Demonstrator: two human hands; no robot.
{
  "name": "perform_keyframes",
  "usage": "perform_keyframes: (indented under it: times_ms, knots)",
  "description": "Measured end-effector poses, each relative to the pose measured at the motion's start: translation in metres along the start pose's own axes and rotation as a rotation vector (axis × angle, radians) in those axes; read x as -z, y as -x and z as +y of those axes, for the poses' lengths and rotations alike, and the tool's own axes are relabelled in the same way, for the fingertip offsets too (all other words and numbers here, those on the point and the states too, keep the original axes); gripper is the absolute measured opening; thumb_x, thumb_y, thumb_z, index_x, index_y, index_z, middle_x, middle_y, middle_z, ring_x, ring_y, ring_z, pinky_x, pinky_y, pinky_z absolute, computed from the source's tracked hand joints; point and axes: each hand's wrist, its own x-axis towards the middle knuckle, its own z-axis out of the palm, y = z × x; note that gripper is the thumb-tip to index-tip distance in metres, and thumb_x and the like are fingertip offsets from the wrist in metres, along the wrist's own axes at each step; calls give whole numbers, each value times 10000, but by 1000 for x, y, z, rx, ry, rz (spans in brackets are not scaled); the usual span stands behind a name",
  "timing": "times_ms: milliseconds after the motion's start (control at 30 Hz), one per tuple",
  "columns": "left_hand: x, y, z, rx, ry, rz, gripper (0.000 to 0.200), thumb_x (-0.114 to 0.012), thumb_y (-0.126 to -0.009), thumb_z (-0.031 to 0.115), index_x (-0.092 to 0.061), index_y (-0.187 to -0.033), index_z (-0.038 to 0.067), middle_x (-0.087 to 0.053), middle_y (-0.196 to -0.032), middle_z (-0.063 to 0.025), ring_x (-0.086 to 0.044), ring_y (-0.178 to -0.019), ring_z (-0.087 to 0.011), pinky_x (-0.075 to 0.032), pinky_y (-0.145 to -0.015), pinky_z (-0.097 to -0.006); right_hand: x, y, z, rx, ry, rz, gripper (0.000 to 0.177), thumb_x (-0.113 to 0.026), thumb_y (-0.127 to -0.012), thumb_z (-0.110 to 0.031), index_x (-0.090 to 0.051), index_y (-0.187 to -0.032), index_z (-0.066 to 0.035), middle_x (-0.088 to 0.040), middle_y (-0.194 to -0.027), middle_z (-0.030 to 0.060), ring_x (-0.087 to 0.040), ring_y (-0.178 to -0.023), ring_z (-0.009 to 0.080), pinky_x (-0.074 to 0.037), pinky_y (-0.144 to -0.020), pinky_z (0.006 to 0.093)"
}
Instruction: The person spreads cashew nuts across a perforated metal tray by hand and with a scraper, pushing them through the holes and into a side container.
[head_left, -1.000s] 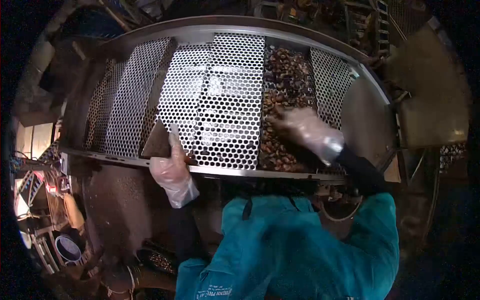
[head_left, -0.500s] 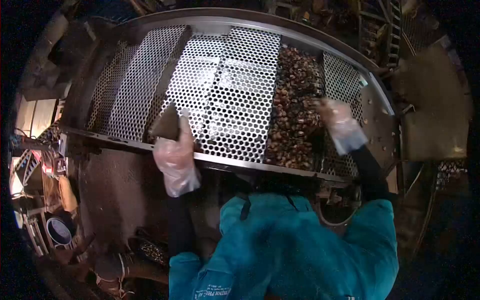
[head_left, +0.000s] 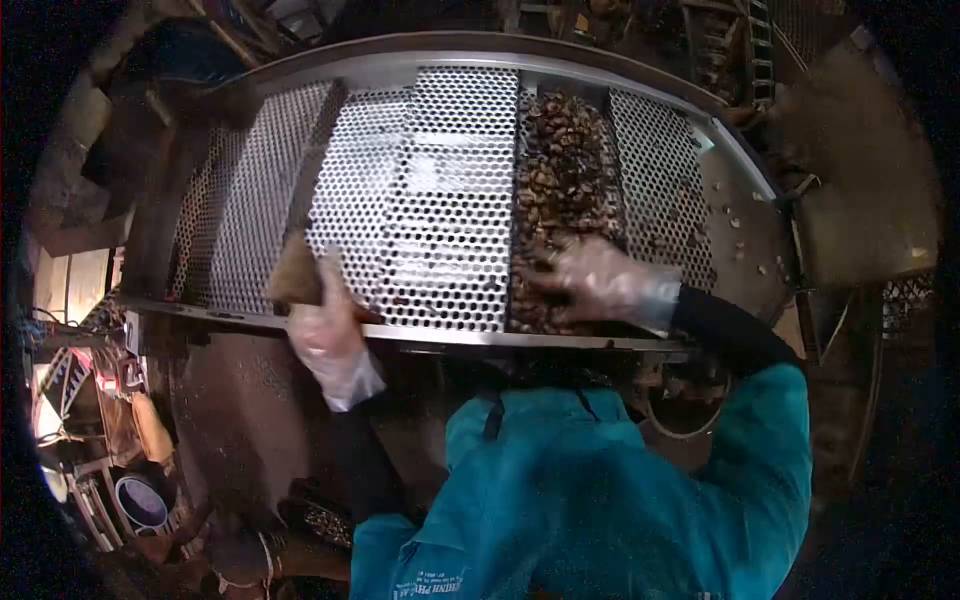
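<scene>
My left hand [head_left: 328, 340], in a clear plastic glove, grips a dull brown block-like piece [head_left: 296, 272] at the near edge of the metal tray. What the block is made of I cannot make out. My right hand [head_left: 602, 282], also gloved, lies with fingers spread on a heap of brown, nut-like pieces [head_left: 570, 170]. The heap fills a channel between perforated metal plates [head_left: 455, 210]. Its near end is partly covered by the right hand.
A raised metal rim [head_left: 490, 338] runs along the tray's near side. Several loose pieces lie on the flat surface [head_left: 745, 235] at the right end. At lower left stands a round bucket [head_left: 141, 502], and a dark container of small pieces [head_left: 328, 522] is near my left sleeve.
My right hand has moved left and nearer, from the right-hand perforated plate onto the heap, and its fingers have spread. The left hand still holds the brown block. The view has shifted slightly.
</scene>
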Motion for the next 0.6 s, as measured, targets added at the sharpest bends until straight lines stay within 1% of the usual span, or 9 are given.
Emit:
perform_keyframes:
  times_ms: [67, 100, 133, 200, 267, 367, 433, 500, 600]
  knots:
    - [-13, 16, -25, -474, -358, 129, 459, -784, -918, 355, -683, -1263, 70, -557, -535, 11, -439, -393, -83, -400, -356, -278, 27, -26, -11, -36, 179, -366, 690, -623, -957, -551, -450, -1528, -205, -454, -1512, 186, -438, -1399, 362, -409, -1150, 553]
    - [-15, 21, -32, -513, -398, 145, 512, -780, -925, 343, -655, -1350, 85, -551, -534, 25, -438, -394, -72, -399, -348, -267, -11, -29, 34, -92, 174, -219, 709, -679, -926, -524, -470, -1496, -157, -494, -1438, 168, -473, -1347, 327, -435, -1128, 492]
    - [-11, 15, -34, -509, -367, 136, 479, -769, -935, 327, -664, -1344, 100, -536, -531, 27, -438, -396, -76, -391, -341, -270, 3, -45, 41, -254, -90, -292, 653, -706, -921, -446, -500, -1445, -115, -536, -1362, 150, -519, -1258, 283, -472, -1071, 434]
    - [-5, -8, -31, -47, 51, -16, 417, -747, -955, 296, -684, -1333, 131, -506, -527, 31, -436, -399, -84, -374, -327, -277, 35, -78, 52, -642, -603, -312, 543, -758, -910, -291, -561, -1344, -30, -620, -1210, 114, -611, -1080, 196, -546, -957, 317]
    - [-1, -13, -28, -2, 62, 11, 395, -739, -962, 289, -692, -1328, 149, -479, -517, 31, -423, -399, -91, -368, -323, -275, 13, -74, 67, -390, -1083, -117, 443, -737, -928, -220, -598, -1287, 0, -651, -1179, 121, -644, -1013, 182, -569, -903, 294]
    - [-9, -17, -53, -663, -419, 219, 414, -746, -954, 313, -691, -1333, 155, -444, -495, 26, -386, -393, -100, -377, -331, -262, -51, -51, 97, 23, -1580, 88, 377, -706, -954, -179, -621, -1244, 47, -674, -1179, 149, -689, -942, 198, -590, -870, 301]
    - [-4, -25, -59, -552, -321, 135, 373, -711, -981, 279, -692, -1332, 151, -559, -554, -8, -390, -390, -95, -375, -338, -256, -86, -43, 88, 192, -1611, 115, 384, -680, -972, -198, -617, -1243, 66, -670, -1203, 173, -705, -932, 228, -594, -869, 329]
    - [-3, -26, -57, -296, 41, 76, 326, -678, -1004, 216, -700, -1319, 134, -699, -650, -55, -395, -390, -87, -364, -341, -256, -70, -27, 44, -62, -1471, 172, 331, -650, -992, -176, -638, -1215, 68, -676, -1190, 178, -712, -920, 230, -608, -823, 325]
    - [10, -7, -25, -423, -292, 83, 444, -689, -980, 150, -611, -1418, 148, -700, -676, -19, -410, -401, -89, -347, -328, -232, -1, -19, 7, -487, -1435, 316, 269, -604, -1022, -142, -669, -1173, 71, -686, -1172, 186, -722, -902, 232, -629, -755, 321]
